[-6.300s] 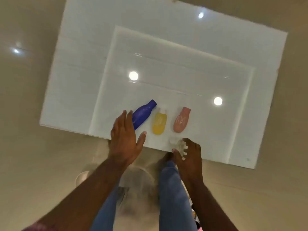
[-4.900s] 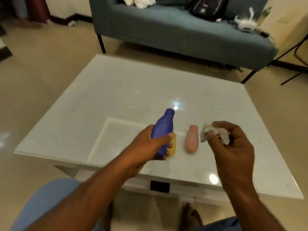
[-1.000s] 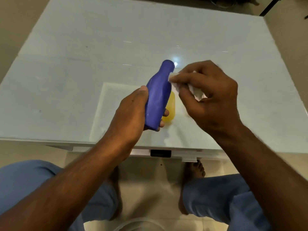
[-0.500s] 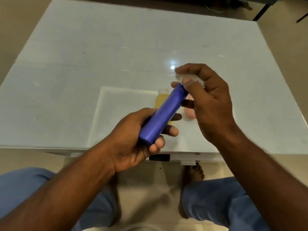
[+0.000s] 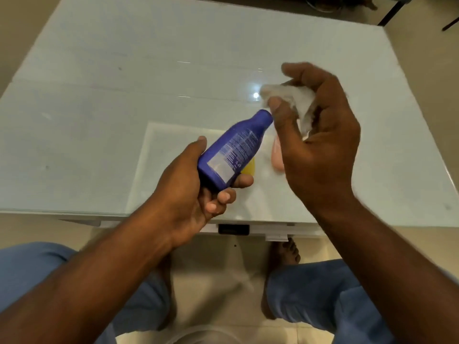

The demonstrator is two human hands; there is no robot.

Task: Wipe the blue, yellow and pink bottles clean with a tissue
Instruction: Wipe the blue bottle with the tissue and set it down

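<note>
I'm seeing the left hand (image 5: 188,192) gripping the blue bottle (image 5: 233,150) by its base, tilted above the bench (image 5: 99,95). The right hand (image 5: 315,135) is pinching the tissue (image 5: 295,98) by the cap. The yellow bottle (image 5: 249,167) and pink bottle (image 5: 276,157) are lying underneath.

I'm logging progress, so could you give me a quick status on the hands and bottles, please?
Left hand grips blue bottle, raised. Right hand holds tissue at its cap. Yellow bottle, pink bottle lie on table, partly hidden.
</note>
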